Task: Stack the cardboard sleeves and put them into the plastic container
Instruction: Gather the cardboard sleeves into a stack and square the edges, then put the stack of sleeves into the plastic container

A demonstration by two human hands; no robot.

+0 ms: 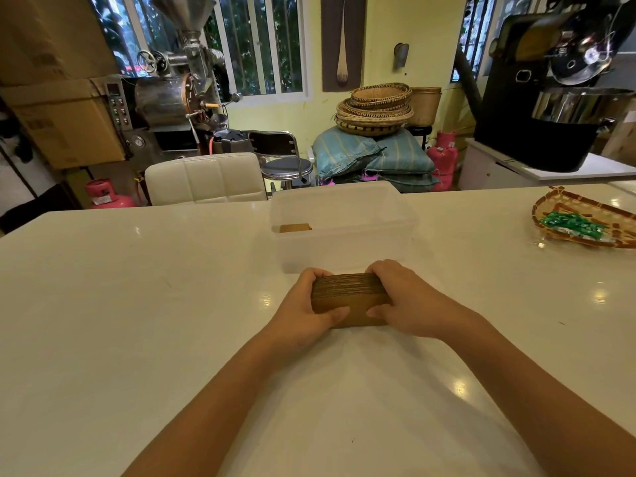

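Note:
A thick stack of brown cardboard sleeves point(351, 297) stands on edge on the white table, just in front of a clear plastic container point(344, 249). My left hand point(306, 311) grips the stack's left end and my right hand point(402, 301) grips its right end, thumbs pressed on the near face. Inside the container, at its left side, some brown cardboard point(295, 228) shows through the wall.
A woven tray point(564, 204) holding green packets point(574, 227) lies at the table's right edge. A white chair point(206, 179) stands behind the table's far side. Coffee roasters, stacked baskets, sacks and pink gas cylinders fill the room beyond.

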